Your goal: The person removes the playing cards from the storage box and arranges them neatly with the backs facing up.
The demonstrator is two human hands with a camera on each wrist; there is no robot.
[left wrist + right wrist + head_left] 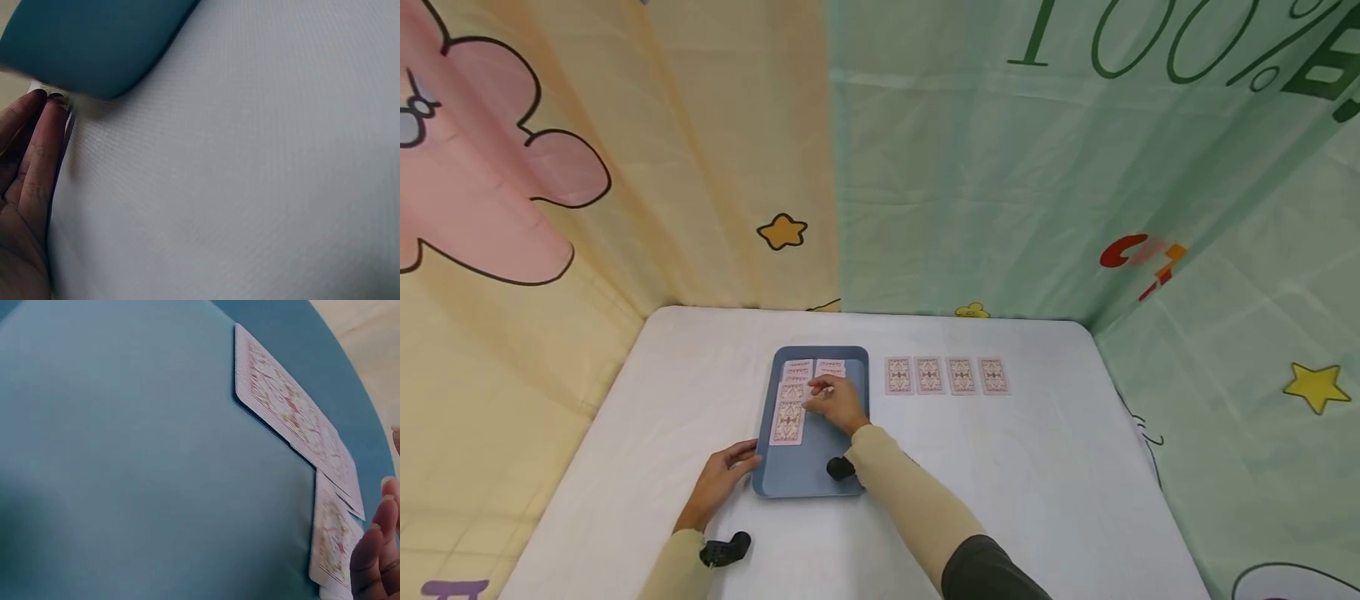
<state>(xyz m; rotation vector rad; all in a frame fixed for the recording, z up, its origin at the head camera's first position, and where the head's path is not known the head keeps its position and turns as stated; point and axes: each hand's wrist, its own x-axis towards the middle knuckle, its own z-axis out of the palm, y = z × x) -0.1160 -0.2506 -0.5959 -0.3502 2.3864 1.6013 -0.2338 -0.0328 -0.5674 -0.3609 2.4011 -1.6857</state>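
Observation:
A blue-grey tray (820,475) lies on the white table, holding overlapping playing cards with red-patterned backs. The left column of cards (787,423) runs down the tray's left side. Beside it, a shorter column of cards (831,364) starts at the top and is partly covered by my right hand (837,404). In the right wrist view the fingertips (369,540) of that hand are right at a patterned card (334,540), thumb and forefinger apart in the head view. My left hand (721,479) rests at the tray's left edge, its fingers (44,147) fairly straight.
Several face-down cards (929,376) lie in a spaced row to the right of the tray. Printed curtains (970,167) hang behind the white table (1037,483) and at both sides. A black wrist device (726,550) sits on the left sleeve.

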